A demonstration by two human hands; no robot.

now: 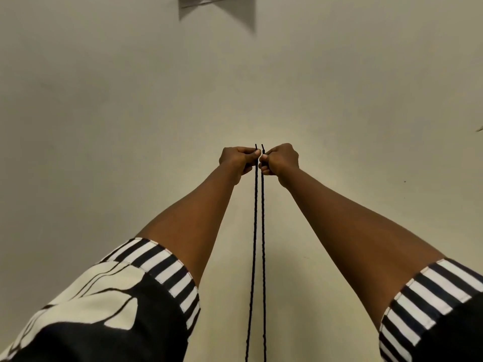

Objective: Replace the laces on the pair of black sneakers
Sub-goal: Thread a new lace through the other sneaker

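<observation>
Both arms are stretched out in front of a plain wall. My left hand [236,160] pinches one end of a thin black lace [254,231], and my right hand [281,159] pinches the other end. The two hands sit side by side, almost touching, with the lace tips sticking up just above the fingers. The two strands run straight and parallel from the hands down toward me and leave the frame at the bottom edge. No sneakers are in view.
A beige wall [130,100] fills the view. A grey fixture [217,9] with a dark shadow sits at the top. My striped short sleeves [167,273] frame the lower corners.
</observation>
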